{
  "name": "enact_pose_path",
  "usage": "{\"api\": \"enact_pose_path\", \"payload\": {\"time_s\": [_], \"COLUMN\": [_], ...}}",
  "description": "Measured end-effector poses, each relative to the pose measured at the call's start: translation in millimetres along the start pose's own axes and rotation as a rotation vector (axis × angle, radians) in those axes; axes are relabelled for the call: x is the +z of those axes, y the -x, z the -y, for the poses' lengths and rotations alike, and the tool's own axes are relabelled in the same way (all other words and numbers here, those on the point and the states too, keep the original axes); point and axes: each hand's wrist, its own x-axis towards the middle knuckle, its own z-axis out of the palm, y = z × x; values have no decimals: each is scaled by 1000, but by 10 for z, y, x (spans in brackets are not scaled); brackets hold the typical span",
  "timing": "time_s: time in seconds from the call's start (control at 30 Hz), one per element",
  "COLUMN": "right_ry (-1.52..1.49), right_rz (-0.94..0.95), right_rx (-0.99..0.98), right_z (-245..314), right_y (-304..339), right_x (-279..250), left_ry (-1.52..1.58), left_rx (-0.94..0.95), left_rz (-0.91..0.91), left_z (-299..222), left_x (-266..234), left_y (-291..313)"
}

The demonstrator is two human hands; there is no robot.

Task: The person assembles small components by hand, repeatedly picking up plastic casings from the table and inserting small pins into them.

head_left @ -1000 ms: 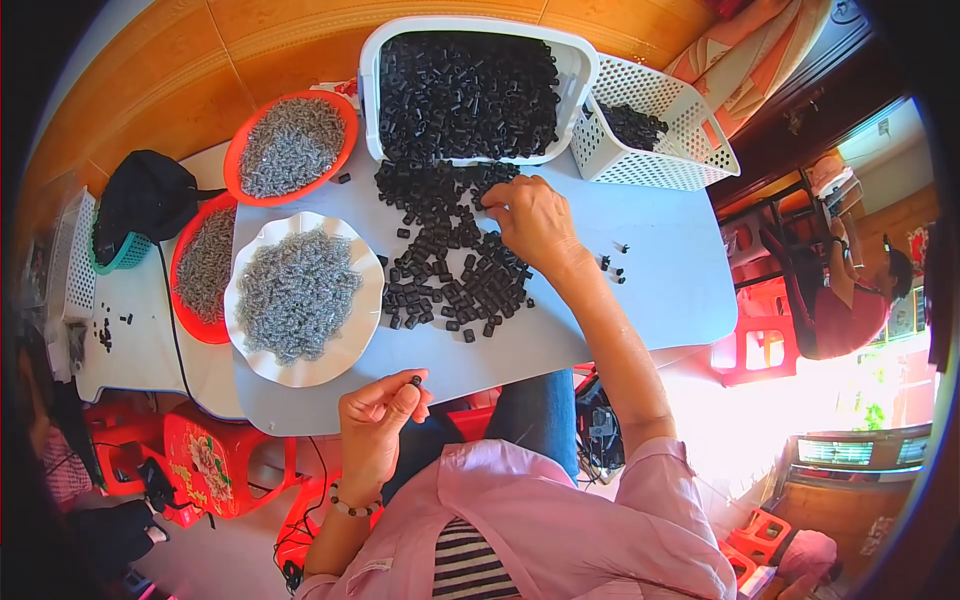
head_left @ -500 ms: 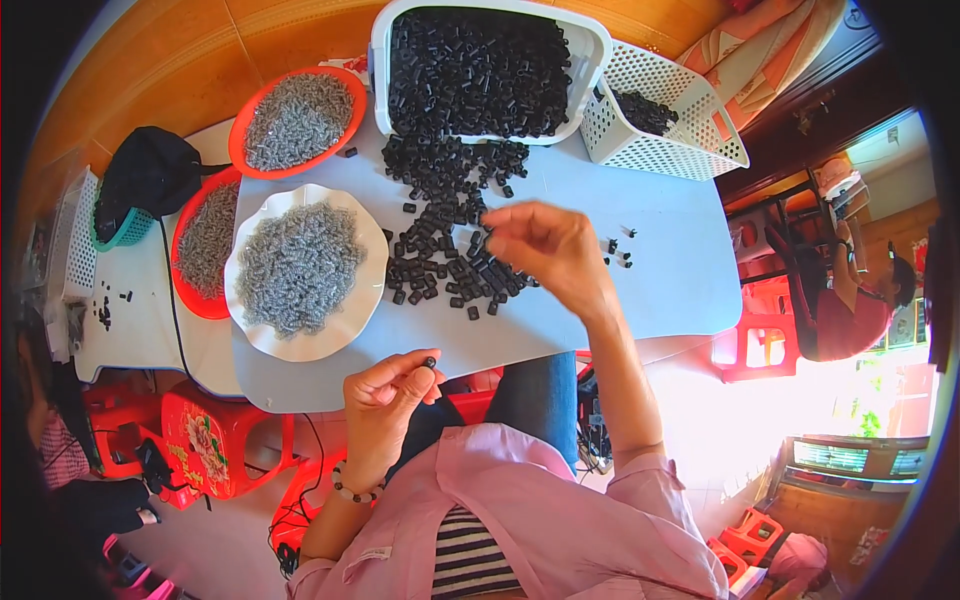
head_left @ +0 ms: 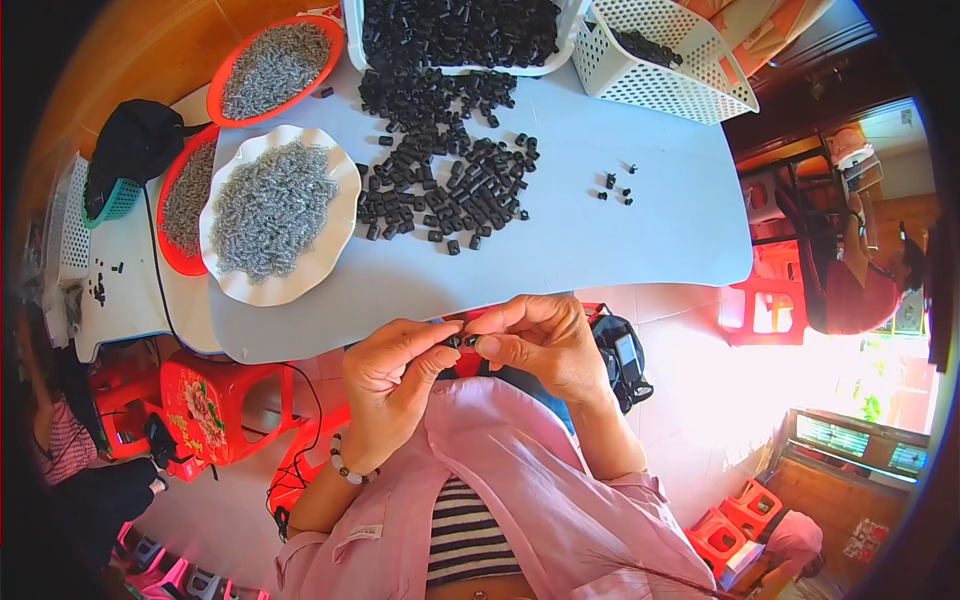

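Note:
My left hand (head_left: 390,375) pinches a small black plastic part (head_left: 453,341) between thumb and fingertips, just past the table's near edge. My right hand (head_left: 545,345) meets it there, its thumb and fingers closed on another small black part (head_left: 471,341). The two parts are end to end or nearly so; whether they touch I cannot tell. Beyond my hands, a heap of black cylindrical parts (head_left: 455,195) spreads over the pale blue table (head_left: 600,240). Left of the heap stands a white wavy-rimmed plate (head_left: 345,205) piled with small silvery springs (head_left: 272,210).
A white tub (head_left: 480,70) full of black parts stands at the back, beside a perforated white basket (head_left: 715,90). Two red bowls (head_left: 228,115) of springs stand left. Several black pieces (head_left: 611,182) lie at right. Red stools (head_left: 205,410) and other people (head_left: 850,270) are around.
My right hand has come back from the black heap to my left hand, now holding a black part. The view has shifted, so the table sits higher.

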Motion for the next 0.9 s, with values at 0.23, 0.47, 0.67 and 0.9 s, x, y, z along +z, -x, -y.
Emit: {"api": "enact_pose_path", "payload": {"time_s": [0.23, 0.47, 0.67, 0.9], "right_ry": [-39, -124, -89, 237], "right_rz": [35, -29, -22, -118], "right_rx": [-92, -33, -33, -107], "right_z": [-146, -82, -96, -95], "right_y": [148, 285, 283, 314], "right_x": [-105, -82, -86, -1], "left_ry": [-128, -305, -423, -507], "left_rx": [77, 203, 305, 367], "left_rz": [12, 60, 79, 79], "left_z": [-66, -157, -175, -96], "left_x": [107, 171, 176, 141], "left_y": [67, 95, 72, 87]}}
